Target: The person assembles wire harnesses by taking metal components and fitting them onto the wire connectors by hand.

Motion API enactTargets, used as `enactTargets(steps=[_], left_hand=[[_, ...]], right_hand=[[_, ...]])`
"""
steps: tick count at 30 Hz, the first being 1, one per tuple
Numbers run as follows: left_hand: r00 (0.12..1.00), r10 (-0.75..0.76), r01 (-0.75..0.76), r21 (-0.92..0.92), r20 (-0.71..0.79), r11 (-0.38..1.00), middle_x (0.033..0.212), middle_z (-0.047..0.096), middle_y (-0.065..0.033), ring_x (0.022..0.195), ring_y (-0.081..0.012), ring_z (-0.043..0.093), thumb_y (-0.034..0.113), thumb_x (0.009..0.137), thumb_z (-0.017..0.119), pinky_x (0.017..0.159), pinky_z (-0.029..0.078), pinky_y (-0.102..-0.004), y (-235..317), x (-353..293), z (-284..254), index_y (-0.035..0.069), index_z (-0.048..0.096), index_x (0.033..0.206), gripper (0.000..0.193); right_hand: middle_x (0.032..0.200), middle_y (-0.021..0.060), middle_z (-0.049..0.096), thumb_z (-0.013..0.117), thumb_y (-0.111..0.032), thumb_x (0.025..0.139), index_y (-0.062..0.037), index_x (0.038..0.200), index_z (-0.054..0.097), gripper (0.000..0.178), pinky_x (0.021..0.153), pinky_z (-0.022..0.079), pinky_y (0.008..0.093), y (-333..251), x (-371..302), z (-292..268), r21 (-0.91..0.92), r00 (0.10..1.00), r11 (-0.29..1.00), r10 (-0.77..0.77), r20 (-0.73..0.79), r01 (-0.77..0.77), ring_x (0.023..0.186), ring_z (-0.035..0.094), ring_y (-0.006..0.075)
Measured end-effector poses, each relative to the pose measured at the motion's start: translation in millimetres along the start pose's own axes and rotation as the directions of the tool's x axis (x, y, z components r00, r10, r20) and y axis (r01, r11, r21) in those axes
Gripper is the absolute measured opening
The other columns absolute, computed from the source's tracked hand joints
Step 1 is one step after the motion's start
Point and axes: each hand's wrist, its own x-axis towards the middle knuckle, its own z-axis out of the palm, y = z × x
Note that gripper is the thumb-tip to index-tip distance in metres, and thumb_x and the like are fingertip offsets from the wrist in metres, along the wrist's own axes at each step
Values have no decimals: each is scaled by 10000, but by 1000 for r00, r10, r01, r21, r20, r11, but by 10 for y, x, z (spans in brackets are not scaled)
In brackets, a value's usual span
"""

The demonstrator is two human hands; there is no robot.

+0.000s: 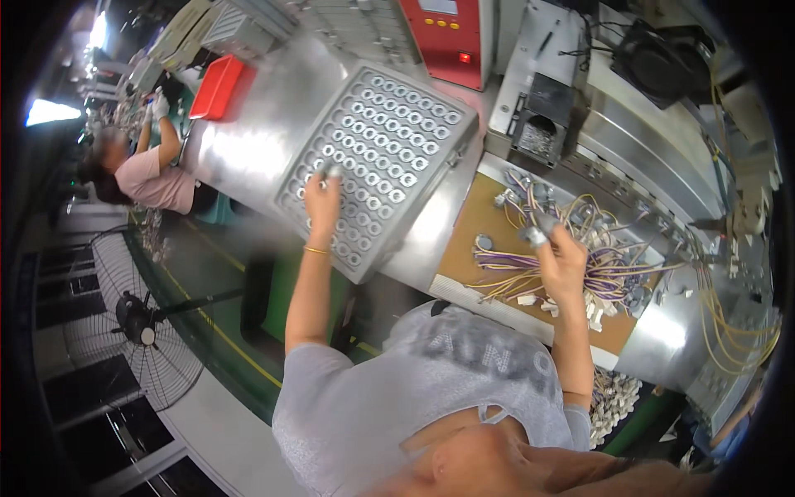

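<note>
My left hand reaches over a grey perforated tray filled with rows of small round metal parts, and pinches one small metal part at its fingertips. My right hand hovers over a tangle of purple, yellow and white wired parts on a brown board, gripping a small grey part with wires trailing from it.
A red machine stands behind the tray. A red bin sits at the far left of the metal bench. Another person works at the left. A floor fan stands below. White connectors lie piled at lower right.
</note>
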Motion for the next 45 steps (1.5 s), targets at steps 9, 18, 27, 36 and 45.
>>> enactTargets(steps=[9,18,27,36,45], left_hand=[[924,-103,179,180,-368,967,1212,410,-252,1101,-376,383,280,878,408,945,281,-397,-1111,-199,-354,-1,425,1216,440],[964,226,-76,666,-141,742,950,491,-173,869,-360,413,233,792,488,768,309,-454,-704,-543,-207,43,606,938,267],[997,49,-81,685,66,724,1104,486,-184,1083,-360,377,295,753,591,877,270,-479,-234,-811,-411,69,593,1013,344],[943,-42,261,-652,331,712,1009,584,-108,798,-188,595,7,793,533,626,488,-263,1167,-601,-175,7,509,1133,341],[606,329,621,-689,724,373,939,593,-69,743,-103,560,42,809,571,600,478,-220,2136,-989,326,-24,487,1146,353]], right_hand=[[666,13,553,527,26,780,30,895,543,117,520,391,181,110,-41,80,94,989,991,86,118,-97,596,482,39],[710,24,573,521,15,781,33,908,544,131,545,411,198,51,-52,48,128,982,974,176,76,-184,631,508,49],[619,40,551,528,22,726,26,765,538,41,501,424,215,94,-59,43,103,994,990,89,67,-95,558,516,66],[587,46,547,571,-3,712,32,777,578,74,458,407,220,-182,-53,-41,158,1000,987,7,4,-8,506,506,71],[609,-1,547,579,-17,750,13,741,557,39,451,374,194,-141,-171,-83,266,988,951,144,57,-154,535,472,28]])
